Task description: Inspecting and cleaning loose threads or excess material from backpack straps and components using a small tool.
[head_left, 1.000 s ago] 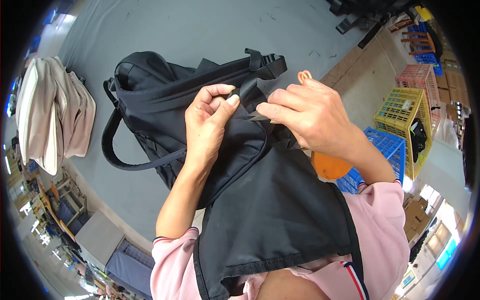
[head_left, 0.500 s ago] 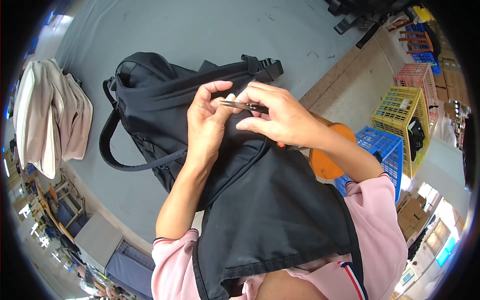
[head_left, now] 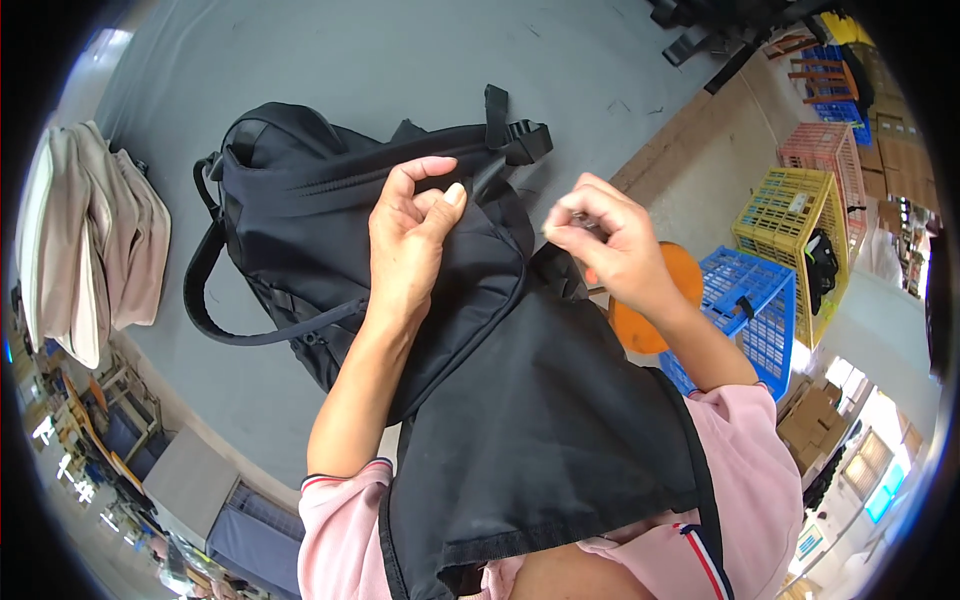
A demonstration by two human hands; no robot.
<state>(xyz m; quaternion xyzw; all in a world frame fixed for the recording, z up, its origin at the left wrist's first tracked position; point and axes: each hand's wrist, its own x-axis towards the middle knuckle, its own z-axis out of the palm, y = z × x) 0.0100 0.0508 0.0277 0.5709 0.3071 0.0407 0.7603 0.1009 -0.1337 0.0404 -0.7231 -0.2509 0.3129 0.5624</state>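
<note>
A black backpack (head_left: 320,225) lies on the grey table in front of me, its carry strap looping out at the left. Over its upper side is my left hand (head_left: 408,235), thumb pressed toward the curled fingers; whatever they pinch is too small or hidden to make out. A dark strap (head_left: 488,180) with a buckle (head_left: 528,143) runs just beyond the thumb. To the right, off the bag's edge, my right hand (head_left: 615,240) is closed around small dark scissors (head_left: 580,220), mostly hidden by the fingers and blurred.
Folded beige fabric pieces (head_left: 95,240) hang at the table's left. Black straps (head_left: 700,35) lie at the far right corner. Beside the table stand an orange round stool (head_left: 655,300), a blue crate (head_left: 745,300) and a yellow crate (head_left: 790,215). A black apron (head_left: 550,430) covers my front.
My right hand has moved right, away from my left hand, with the scissors. The left hand has stayed nearly in place. The strap end by the buckle now stands up more.
</note>
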